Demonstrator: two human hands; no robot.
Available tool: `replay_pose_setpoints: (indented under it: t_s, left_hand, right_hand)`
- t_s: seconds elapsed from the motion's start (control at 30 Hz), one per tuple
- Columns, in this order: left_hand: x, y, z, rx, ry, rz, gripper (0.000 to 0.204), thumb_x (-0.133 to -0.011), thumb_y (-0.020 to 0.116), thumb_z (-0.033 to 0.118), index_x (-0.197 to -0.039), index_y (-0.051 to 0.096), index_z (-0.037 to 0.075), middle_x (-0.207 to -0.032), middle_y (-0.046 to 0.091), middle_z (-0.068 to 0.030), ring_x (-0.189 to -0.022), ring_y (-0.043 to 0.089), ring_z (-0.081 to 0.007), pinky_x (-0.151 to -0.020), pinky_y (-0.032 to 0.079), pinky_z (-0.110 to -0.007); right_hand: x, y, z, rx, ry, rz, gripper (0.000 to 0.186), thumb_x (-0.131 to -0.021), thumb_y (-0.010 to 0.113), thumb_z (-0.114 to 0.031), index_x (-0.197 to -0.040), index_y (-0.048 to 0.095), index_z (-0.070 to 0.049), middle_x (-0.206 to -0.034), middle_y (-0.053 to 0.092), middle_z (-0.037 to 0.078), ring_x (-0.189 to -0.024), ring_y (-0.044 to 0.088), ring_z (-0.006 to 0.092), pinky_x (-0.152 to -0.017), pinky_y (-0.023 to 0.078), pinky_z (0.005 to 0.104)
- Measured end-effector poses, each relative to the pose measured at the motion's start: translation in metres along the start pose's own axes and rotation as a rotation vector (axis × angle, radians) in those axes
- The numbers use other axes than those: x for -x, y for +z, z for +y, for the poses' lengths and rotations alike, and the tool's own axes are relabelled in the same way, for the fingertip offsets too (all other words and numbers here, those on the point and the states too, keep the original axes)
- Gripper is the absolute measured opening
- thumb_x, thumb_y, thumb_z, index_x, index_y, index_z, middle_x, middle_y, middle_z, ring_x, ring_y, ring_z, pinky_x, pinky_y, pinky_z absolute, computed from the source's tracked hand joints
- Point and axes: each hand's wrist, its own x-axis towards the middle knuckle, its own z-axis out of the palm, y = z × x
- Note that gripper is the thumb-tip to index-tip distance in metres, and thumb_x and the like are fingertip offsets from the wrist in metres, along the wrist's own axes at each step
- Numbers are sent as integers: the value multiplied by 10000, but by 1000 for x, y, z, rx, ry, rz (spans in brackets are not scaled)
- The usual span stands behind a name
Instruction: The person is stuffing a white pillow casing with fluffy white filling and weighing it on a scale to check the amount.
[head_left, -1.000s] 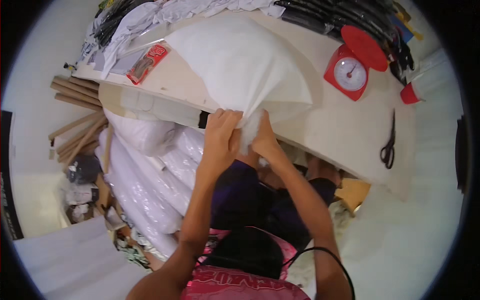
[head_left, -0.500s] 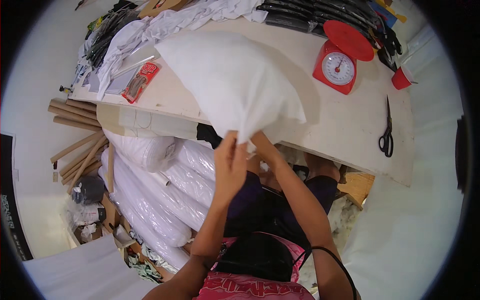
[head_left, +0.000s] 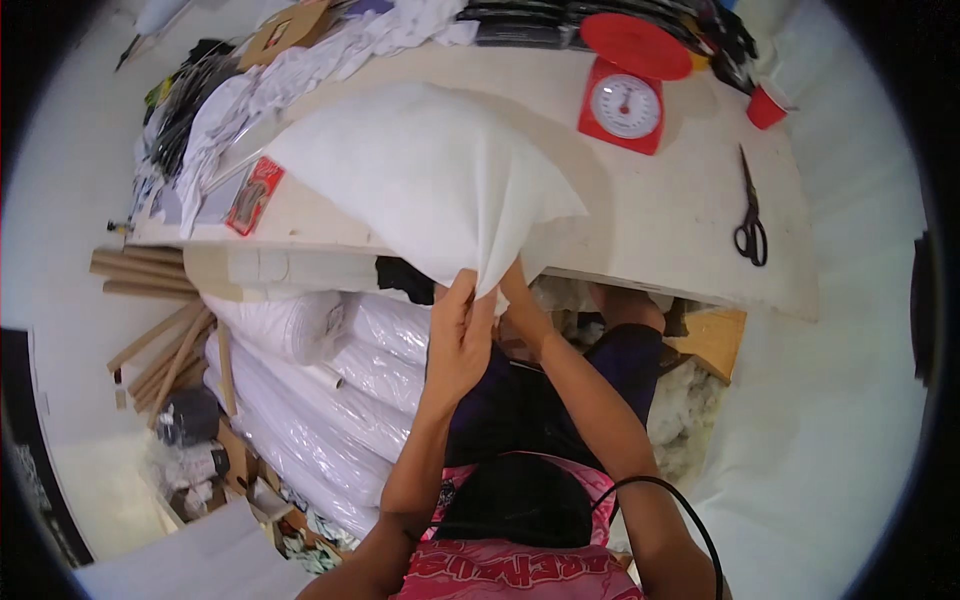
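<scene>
at eleven o'clock from left hand (head_left: pixel 461 335), white pillow (head_left: pixel 415 170), long axis ten to four; near edge pinched there. right hand (head_left: pixel 524 312) just beside, fingertips hidden, grip can't tell.

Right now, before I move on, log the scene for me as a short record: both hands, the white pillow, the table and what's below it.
Left hand: gripping the near corner of the white pillow
Right hand: at that corner, fingertips hidden behind fabric
Pillow position: on the table, near corner over its edge
Table, right: red scale, red cup, scissors
Table, left: red packet, white cloth
Below, left: plastic-wrapped white rolls
</scene>
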Motion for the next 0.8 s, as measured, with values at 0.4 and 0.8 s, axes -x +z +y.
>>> replay_pose_setpoints:
  t_s: [0.4,0.8]
  left_hand:
    - [-18,25,-16,-126,7,60,125,-989,470,96,-941,531,-2,-757,511,15,-656,441,-32,-568,376,-192]
    - [-37,8,-24,-279,93,55,171,-944,538,66,-809,495,-31,-576,447,-33,-575,427,-51,-525,379,-231]
  right_hand:
    - [-20,-49,-31,38,370,-140,343,-796,695,-159,-1091,615,-3,-1080,641,128,-1000,615,217,-858,479,353]
    - [-80,-101,-32,161,-239,313,453,-810,685,-61,-1245,557,-61,-1224,557,104,-1106,539,216,-892,455,350]
